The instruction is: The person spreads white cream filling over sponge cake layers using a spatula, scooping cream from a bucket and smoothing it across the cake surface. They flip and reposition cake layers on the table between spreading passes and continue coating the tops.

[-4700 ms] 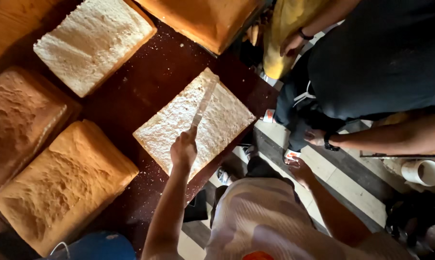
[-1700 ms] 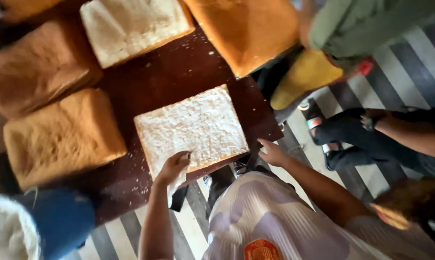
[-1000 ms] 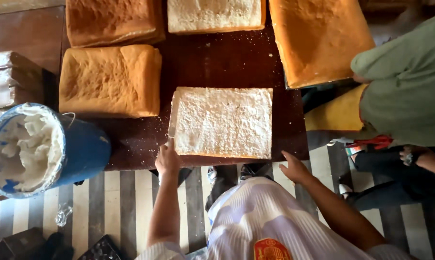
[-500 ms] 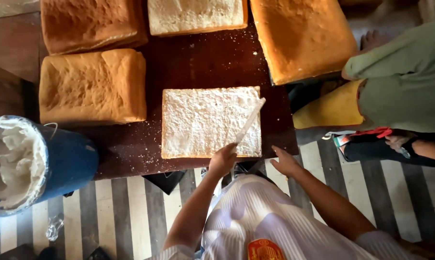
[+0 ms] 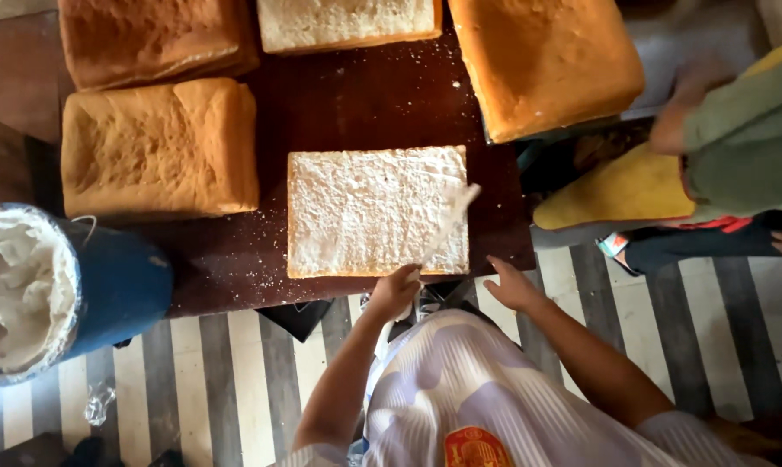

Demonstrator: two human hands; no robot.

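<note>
A flat rectangular sponge slab (image 5: 365, 212) coated with white cream lies on a dark brown table (image 5: 356, 95). My left hand (image 5: 395, 291) is at the slab's near edge, shut on a long spatula (image 5: 450, 223). Its cream-smeared blade slants up and to the right over the slab's right part. My right hand (image 5: 512, 285) rests with spread fingers at the table's near edge, just right of the slab, and holds nothing.
Uncoated golden sponge slabs lie at the left (image 5: 157, 147), back left (image 5: 149, 35) and back right (image 5: 542, 60), with a pale one at the back (image 5: 348, 22). A blue bucket (image 5: 118, 294) of white cream stands at the left. Another person's green sleeve (image 5: 741, 138) is at the right. The floor (image 5: 235, 372) is striped.
My left hand has moved from the slab's near left corner to its near right side, and the spatula blade now lies across the slab's right part. My right hand has stayed at the table edge.
</note>
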